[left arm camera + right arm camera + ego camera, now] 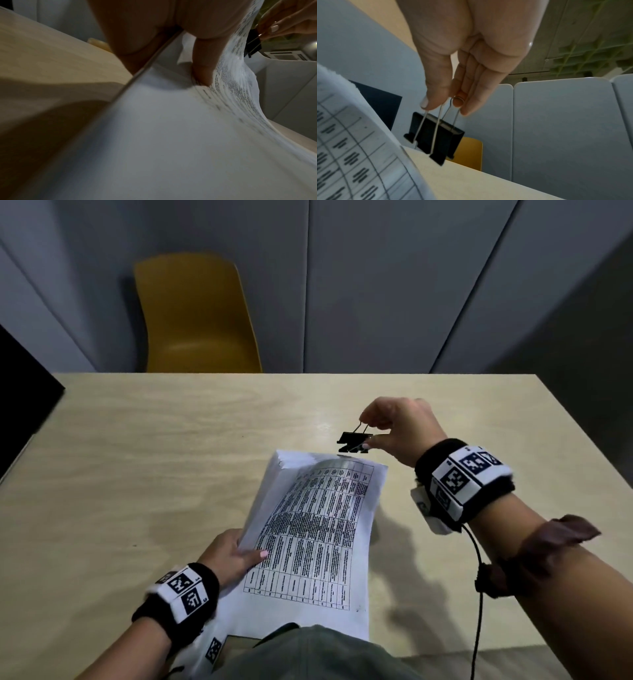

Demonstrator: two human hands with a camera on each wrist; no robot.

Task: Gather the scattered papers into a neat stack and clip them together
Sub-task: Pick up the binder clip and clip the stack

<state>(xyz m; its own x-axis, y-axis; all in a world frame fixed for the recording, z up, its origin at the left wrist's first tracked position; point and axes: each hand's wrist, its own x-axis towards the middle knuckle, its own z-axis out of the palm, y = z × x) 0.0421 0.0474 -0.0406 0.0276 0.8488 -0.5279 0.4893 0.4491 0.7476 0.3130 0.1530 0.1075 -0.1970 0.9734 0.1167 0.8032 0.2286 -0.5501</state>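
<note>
A stack of white papers (315,529) with a printed table on top is held lifted over the wooden table (137,460), its far end curling. My left hand (236,556) grips the stack's left edge, thumb on top and fingers beneath; the thumb pressing the sheets (171,135) shows in the left wrist view. My right hand (387,426) pinches the wire handles of a black binder clip (354,442), which hangs just beyond the stack's far edge. In the right wrist view the binder clip (435,138) dangles from thumb and fingers beside the paper's corner (351,142).
A yellow chair (195,316) stands behind the table's far edge, against grey wall panels. A dark object (20,392) sits at the table's far left. A cable (478,587) hangs from my right wristband.
</note>
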